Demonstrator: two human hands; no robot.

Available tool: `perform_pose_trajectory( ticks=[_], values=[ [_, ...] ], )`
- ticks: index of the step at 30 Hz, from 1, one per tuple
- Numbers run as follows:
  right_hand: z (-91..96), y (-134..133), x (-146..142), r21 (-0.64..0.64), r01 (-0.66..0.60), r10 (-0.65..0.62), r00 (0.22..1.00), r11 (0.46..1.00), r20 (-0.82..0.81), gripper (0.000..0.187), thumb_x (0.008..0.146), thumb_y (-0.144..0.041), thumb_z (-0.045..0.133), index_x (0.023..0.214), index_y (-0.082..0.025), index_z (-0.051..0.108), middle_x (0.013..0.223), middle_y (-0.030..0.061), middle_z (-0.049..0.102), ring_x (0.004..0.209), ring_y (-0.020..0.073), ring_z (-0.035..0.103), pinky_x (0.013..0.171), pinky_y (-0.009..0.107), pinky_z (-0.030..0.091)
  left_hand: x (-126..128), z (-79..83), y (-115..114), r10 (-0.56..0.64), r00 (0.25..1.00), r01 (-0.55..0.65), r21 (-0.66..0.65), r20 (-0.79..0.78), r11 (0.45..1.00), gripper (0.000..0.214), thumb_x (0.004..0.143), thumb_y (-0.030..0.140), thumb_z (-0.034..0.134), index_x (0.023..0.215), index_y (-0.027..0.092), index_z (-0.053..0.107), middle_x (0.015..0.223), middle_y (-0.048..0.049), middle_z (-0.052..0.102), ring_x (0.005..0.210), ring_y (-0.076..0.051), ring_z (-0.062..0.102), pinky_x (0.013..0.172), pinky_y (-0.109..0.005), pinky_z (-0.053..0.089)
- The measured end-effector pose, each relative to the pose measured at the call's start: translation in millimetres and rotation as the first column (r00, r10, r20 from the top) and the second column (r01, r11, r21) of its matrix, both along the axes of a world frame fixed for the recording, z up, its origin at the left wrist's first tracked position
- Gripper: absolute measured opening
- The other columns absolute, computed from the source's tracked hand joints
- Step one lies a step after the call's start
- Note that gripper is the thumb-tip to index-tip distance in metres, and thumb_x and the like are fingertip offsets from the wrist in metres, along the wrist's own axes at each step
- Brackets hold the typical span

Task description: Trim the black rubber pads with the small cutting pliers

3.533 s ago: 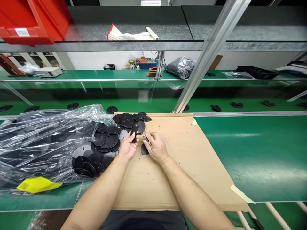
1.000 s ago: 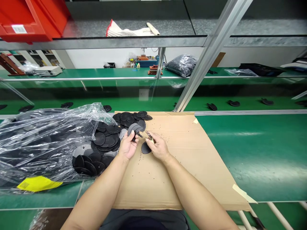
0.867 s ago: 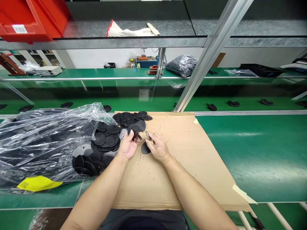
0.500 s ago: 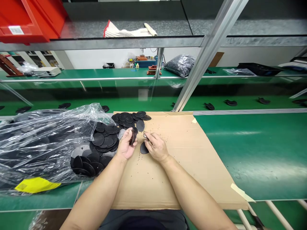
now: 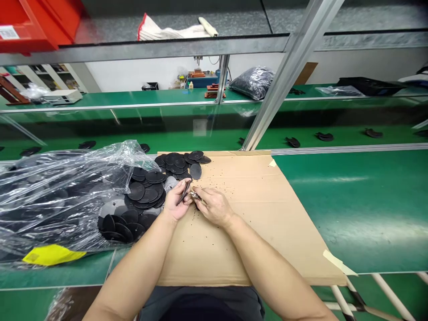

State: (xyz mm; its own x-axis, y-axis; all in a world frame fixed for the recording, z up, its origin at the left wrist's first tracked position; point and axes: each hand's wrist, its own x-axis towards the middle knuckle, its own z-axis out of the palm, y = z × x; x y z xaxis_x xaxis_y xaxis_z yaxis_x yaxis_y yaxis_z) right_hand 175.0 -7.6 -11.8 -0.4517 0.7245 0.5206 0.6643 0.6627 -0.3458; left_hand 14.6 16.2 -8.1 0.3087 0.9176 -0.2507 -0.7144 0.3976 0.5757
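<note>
My left hand (image 5: 176, 201) is closed on a few thin black discs (image 5: 183, 191), held on edge between fingers and thumb. In my right hand (image 5: 216, 207) is a small silver metal tool that looks like nippers (image 5: 194, 195). Its tip touches or nearly touches the discs' edge; the fingers hide most of its handle. Both hands are close together over a cardboard sheet (image 5: 267, 232). Left of them lies a heap of black discs (image 5: 147, 194), and a smaller pile of discs (image 5: 177, 164) sits at the sheet's back edge.
A clear plastic bag (image 5: 60, 196) of discs with a yellow label (image 5: 53, 255) covers the left. Tiny black bits dot the cardboard. A slanted metal post (image 5: 284, 80) rises behind it. Black parts (image 5: 324, 136) lie on the green belt beyond. A white glove (image 5: 174, 32) rests overhead.
My right hand has moved left, bringing the tool to the discs in my left hand. The single disc that lay below it on the cardboard no longer shows. The view has shifted slightly.
</note>
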Motion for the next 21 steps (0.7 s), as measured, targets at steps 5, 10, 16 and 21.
perform_pose_trajectory(
  ticks=[5, 10, 16, 21],
  values=[
    [3.7, -1.9, 0.3, -0.052, -0.013, 0.015, 0.999, 0.999, 0.045, 0.039, 0.091, -0.024, 0.050, 0.129, -0.018, 0.054, 0.094, 0.0074, 0.067, 0.078, 0.0181, 0.062, 0.079, 0.029, 0.051, 0.5, -0.2, 0.3, 0.023, 0.999, -0.024, -0.016, -0.046, 1.000, 0.011, 0.082, 0.017, 0.057, 0.093, 0.015, 0.060, 0.058, 0.0032, 0.049, 0.037, -0.005, 0.039, 0.035, -0.016, 0.026],
    [3.6, -2.1, -0.2, -0.102, -0.004, 0.013, 0.997, 0.995, 0.080, 0.040, 0.090, -0.024, 0.050, 0.129, -0.015, 0.054, 0.093, 0.0081, 0.067, 0.079, 0.0190, 0.062, 0.079, 0.029, 0.051, 1.7, -1.6, -0.2, 0.037, 0.996, -0.037, 0.007, -0.087, 0.999, 0.014, 0.079, 0.019, 0.061, 0.092, 0.015, 0.060, 0.055, 0.0041, 0.047, 0.035, -0.005, 0.036, 0.034, -0.016, 0.025],
    [7.2, -4.2, -0.9, -0.144, 0.048, -0.022, 0.983, 0.988, 0.181, 0.037, 0.091, -0.026, 0.049, 0.126, -0.017, 0.055, 0.094, 0.0081, 0.067, 0.083, 0.0197, 0.062, 0.079, 0.029, 0.048, 2.6, -4.0, 0.7, 0.050, 0.989, -0.048, 0.019, -0.136, 0.999, 0.019, 0.074, 0.022, 0.066, 0.091, 0.015, 0.060, 0.055, 0.0037, 0.048, 0.037, -0.005, 0.036, 0.035, -0.015, 0.024],
    [12.2, -7.0, -1.6, -0.189, 0.105, -0.046, 0.955, 0.976, 0.292, 0.035, 0.091, -0.025, 0.046, 0.124, -0.018, 0.056, 0.095, 0.0077, 0.066, 0.086, 0.0204, 0.061, 0.081, 0.029, 0.046, 4.1, -6.3, 1.0, 0.090, 0.978, -0.088, 0.019, -0.189, 0.996, 0.023, 0.071, 0.024, 0.070, 0.090, 0.014, 0.061, 0.056, 0.0035, 0.049, 0.039, -0.005, 0.039, 0.035, -0.015, 0.023]
  ],
)
